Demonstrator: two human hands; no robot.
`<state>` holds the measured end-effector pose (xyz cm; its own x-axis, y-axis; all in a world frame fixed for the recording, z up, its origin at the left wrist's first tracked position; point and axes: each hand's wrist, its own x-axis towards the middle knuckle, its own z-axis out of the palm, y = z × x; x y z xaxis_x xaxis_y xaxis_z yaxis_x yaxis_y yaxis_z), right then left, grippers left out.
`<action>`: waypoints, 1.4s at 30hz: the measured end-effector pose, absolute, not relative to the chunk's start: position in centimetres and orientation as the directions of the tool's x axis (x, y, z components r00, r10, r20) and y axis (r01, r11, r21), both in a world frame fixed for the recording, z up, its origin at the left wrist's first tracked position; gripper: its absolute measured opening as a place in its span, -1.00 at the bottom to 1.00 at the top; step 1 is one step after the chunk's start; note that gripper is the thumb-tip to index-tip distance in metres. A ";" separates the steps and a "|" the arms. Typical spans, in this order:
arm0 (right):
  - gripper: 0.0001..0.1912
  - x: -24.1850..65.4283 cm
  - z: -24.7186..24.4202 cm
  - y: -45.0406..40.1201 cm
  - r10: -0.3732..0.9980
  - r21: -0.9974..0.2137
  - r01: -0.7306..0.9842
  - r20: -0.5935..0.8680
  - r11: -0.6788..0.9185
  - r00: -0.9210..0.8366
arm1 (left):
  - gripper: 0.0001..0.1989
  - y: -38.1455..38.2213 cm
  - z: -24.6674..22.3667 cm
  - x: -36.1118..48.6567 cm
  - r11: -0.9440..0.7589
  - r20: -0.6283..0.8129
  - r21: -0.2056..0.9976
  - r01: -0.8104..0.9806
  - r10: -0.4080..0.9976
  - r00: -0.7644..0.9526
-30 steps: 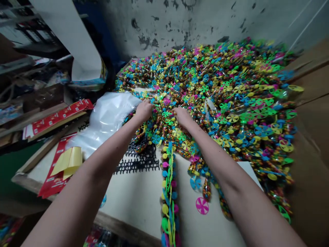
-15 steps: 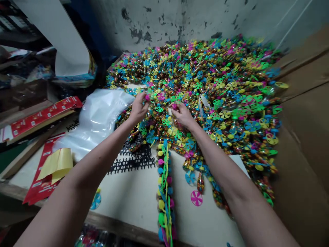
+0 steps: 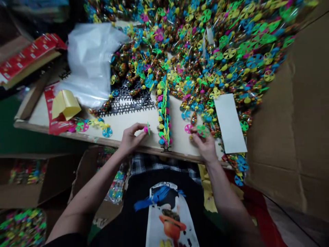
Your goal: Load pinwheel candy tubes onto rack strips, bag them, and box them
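My left hand (image 3: 132, 139) is closed in a pinch above the table's front edge, on a fan-topped candy bottle of which only the pink cap (image 3: 146, 129) and green fan show; the fingers hide the rest. My right hand (image 3: 207, 147) is closed too, on a candy bottle with a green fan (image 3: 203, 131), its body mostly covered. Close to that hand is a pink fan (image 3: 188, 128) by the tabletop. Between my hands, a long double row of capped candy bottles (image 3: 163, 113) stands packed together, with colourful fans folded along the middle.
A big heap of candy bottles (image 3: 185, 65) covers the back of the table. Clear plastic bags (image 3: 88, 58) and black plastic grid (image 3: 128, 101) lie left; a white card (image 3: 230, 123) lies right. Cardboard (image 3: 277, 137) borders the right side. Open boxes (image 3: 59, 175) stand below the table.
Both hands have come back from the heap to the table's front edge, either side of the row, now with fan-topped candy bottles. The view has tilted down.
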<state>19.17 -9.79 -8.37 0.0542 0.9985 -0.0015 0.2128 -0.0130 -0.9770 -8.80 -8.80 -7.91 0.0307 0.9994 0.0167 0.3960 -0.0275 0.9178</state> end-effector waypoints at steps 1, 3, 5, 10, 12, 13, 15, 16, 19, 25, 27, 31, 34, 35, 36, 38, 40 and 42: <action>-0.76 18.8 -8.8 -11.2 0.999 -0.973 0.232 0.012 0.002 0.041 | -0.81 -10.2 -8.0 -8.4 -0.034 0.014 0.919 0.392 0.998 0.054; -0.82 17.8 -9.3 -13.1 0.999 -0.965 0.261 0.038 0.038 -0.006 | -0.83 -12.4 -7.9 -7.5 -0.070 0.035 0.927 0.369 0.994 0.102; -0.86 16.8 -9.5 -13.9 0.998 -0.964 0.260 0.037 0.049 -0.050 | -0.87 -13.7 -7.9 -6.5 -0.115 0.072 0.932 0.345 0.988 0.135; -0.84 14.9 -9.5 -13.7 0.999 -0.978 0.207 -0.029 -0.019 -0.044 | -0.93 -14.4 -7.9 -4.6 -0.192 0.160 0.912 0.364 0.980 0.116; -0.87 14.5 -9.5 -13.6 0.998 -0.976 0.217 -0.034 -0.022 -0.053 | -0.94 -14.4 -8.0 -4.2 -0.198 0.181 0.907 0.372 0.980 0.081; -0.88 14.3 -9.6 -13.5 0.998 -0.975 0.223 -0.030 -0.016 -0.059 | -0.94 -14.5 -8.1 -4.0 -0.192 0.182 0.907 0.374 0.981 0.064; -0.88 14.1 -9.6 -13.6 0.998 -0.972 0.236 -0.015 0.000 -0.063 | -0.93 -14.6 -8.1 -3.8 -0.173 0.170 0.910 0.377 0.984 0.042; -0.88 14.1 -9.6 -13.6 0.998 -0.971 0.240 -0.009 0.006 -0.060 | -0.93 -14.7 -8.2 -3.6 -0.167 0.164 0.912 0.375 0.986 0.040; -0.86 13.7 -9.5 -13.9 0.999 -0.968 0.252 -0.002 0.007 -0.033 | -0.93 -15.0 -8.2 -3.2 -0.159 0.157 0.920 0.357 0.987 0.036; -0.77 12.9 -9.5 -13.9 0.999 -0.963 0.265 -0.045 -0.041 -0.010 | -0.92 -15.2 -8.8 -2.7 -0.042 0.056 0.976 0.212 0.996 -0.063; -0.73 12.9 -9.5 -13.7 0.997 -0.964 0.259 -0.070 -0.060 -0.030 | -0.91 -15.1 -9.1 -2.7 0.013 -0.003 0.991 0.136 0.998 -0.070; -0.67 12.9 -9.4 -13.4 0.994 -0.962 0.266 -0.087 -0.067 -0.066 | -0.91 -14.9 -9.2 -2.6 0.070 -0.068 0.996 0.054 0.997 -0.037; -0.69 12.8 -8.8 -13.6 0.993 -0.940 0.342 -0.035 0.006 -0.113 | -0.89 -14.8 -8.8 -2.4 0.128 -0.128 0.991 0.028 0.992 -0.013; -0.71 12.9 -8.5 -13.7 0.990 -0.926 0.376 -0.011 0.043 -0.139 | -0.88 -14.9 -8.5 -2.4 0.151 -0.151 0.988 0.020 0.988 -0.001; -0.74 13.2 -8.2 -13.9 0.986 -0.910 0.407 0.010 0.077 -0.164 | -0.87 -15.0 -8.3 -2.4 0.173 -0.173 0.985 0.012 0.985 0.012; -0.74 14.4 -7.6 -14.1 0.983 -0.874 0.470 0.040 0.121 -0.179 | -0.85 -15.2 -7.9 -2.7 0.207 -0.207 0.978 0.005 0.978 0.030; -0.70 16.7 -6.8 -13.9 0.992 -0.823 0.555 0.083 0.119 -0.090 | -0.84 -15.3 -7.6 -3.4 0.227 -0.227 0.974 0.012 0.974 0.011; -0.70 19.5 -6.0 -13.3 0.981 -0.736 0.674 0.173 0.066 0.093 | -0.82 -15.1 -7.2 -4.3 0.238 -0.237 0.971 0.025 0.970 -0.047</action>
